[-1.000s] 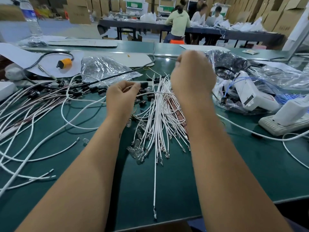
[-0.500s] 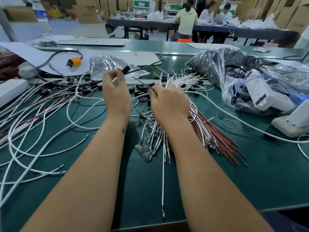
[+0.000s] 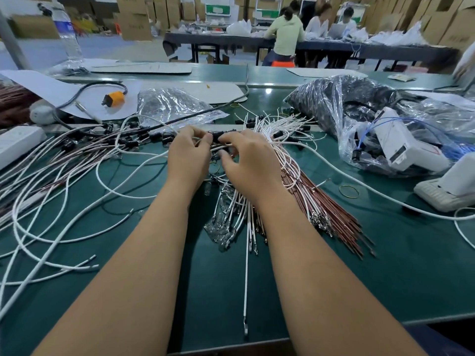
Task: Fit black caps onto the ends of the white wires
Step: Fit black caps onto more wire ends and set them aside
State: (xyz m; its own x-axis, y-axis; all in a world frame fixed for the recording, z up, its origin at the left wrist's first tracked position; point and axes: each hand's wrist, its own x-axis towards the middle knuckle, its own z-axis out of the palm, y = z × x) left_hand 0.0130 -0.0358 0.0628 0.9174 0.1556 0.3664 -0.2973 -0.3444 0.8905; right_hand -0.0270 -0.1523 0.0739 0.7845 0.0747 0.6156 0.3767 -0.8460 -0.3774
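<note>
- Head view: left hand (image 3: 189, 152) pinches a black cap (image 3: 214, 136) at twelve o'clock of the white wires (image 3: 280, 129).
- Right hand (image 3: 246, 160) hangs beside it at three o'clock, fingers curled; whether they hold a wire end, I cannot tell.
- Best line the wire end up with the cap's bore, then push straight.

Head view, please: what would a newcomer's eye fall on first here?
Two bare forearms reach to the middle of the green table, where the left hand and right hand work with curled fingers at a black cap. Under them fans a bundle of white wires, with brown wires to its right.
</note>
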